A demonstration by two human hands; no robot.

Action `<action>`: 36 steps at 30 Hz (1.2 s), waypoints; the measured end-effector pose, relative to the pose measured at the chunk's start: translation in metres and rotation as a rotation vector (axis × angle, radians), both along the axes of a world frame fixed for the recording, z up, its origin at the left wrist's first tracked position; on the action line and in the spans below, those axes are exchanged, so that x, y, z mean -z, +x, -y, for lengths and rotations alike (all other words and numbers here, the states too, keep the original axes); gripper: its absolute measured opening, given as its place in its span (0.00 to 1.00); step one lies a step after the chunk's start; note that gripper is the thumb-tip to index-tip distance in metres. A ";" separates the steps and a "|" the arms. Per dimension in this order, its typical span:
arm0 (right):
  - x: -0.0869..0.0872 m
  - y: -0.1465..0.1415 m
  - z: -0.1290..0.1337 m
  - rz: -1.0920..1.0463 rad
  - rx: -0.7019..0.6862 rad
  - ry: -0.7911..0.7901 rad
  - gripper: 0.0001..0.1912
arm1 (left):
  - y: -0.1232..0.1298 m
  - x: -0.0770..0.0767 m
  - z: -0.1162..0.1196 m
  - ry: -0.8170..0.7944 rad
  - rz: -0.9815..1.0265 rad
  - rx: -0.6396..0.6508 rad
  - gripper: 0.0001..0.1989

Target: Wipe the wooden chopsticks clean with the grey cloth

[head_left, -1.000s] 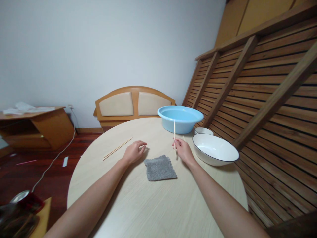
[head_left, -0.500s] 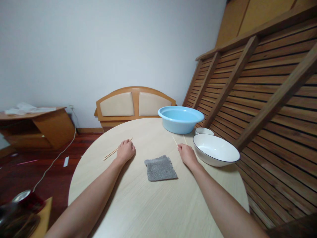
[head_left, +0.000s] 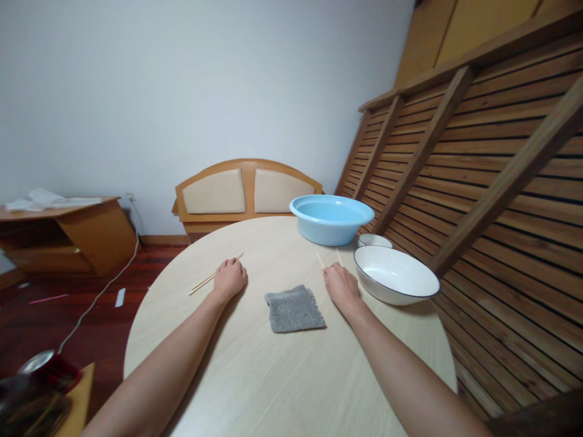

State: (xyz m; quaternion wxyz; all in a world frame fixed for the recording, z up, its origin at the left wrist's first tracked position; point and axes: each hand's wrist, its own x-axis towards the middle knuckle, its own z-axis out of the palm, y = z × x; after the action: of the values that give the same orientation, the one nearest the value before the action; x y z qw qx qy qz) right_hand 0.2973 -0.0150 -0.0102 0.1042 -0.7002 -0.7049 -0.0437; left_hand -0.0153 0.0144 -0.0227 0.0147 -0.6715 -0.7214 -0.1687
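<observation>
My left hand (head_left: 230, 278) rests on the table with its fingers curled over a pair of wooden chopsticks (head_left: 199, 286), whose ends stick out on both sides. On the right, my right hand (head_left: 340, 284) is closed around two more chopsticks (head_left: 319, 259); their tips spread apart beyond the knuckles, and the rest is hidden under the hand. Between the hands, nearer to me, lies a folded grey cloth (head_left: 296, 309). A large white bowl (head_left: 396, 273) with a dark rim stands just right of my right hand.
A light blue basin (head_left: 330, 229) sits at the table's far edge, with a small white bowl (head_left: 374, 241) beside it. The round table (head_left: 273, 388) has slatted wood panels (head_left: 492, 243) leaning along its right. A headboard (head_left: 248, 188) stands behind; a cable (head_left: 98, 294) crosses the floor.
My right hand has shifted slightly and covers more of its chopsticks. My left hand stays in place on its pair; the view moves very slightly.
</observation>
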 end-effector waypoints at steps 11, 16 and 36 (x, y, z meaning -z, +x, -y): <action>0.007 0.004 -0.005 0.042 0.059 0.080 0.25 | 0.005 0.000 0.002 0.006 -0.029 0.020 0.22; 0.014 0.007 -0.013 0.010 0.106 0.040 0.30 | 0.013 -0.005 0.005 -0.042 -0.051 0.050 0.21; 0.011 0.003 -0.012 -0.195 -0.171 0.149 0.25 | 0.012 -0.014 0.008 -0.077 -0.008 0.071 0.21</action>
State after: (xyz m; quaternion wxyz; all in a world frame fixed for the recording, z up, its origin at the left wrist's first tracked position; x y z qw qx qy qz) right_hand 0.3003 -0.0032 -0.0209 0.2273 -0.6289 -0.7433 -0.0187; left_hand -0.0034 0.0060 -0.0083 -0.0142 -0.6973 -0.7032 -0.1386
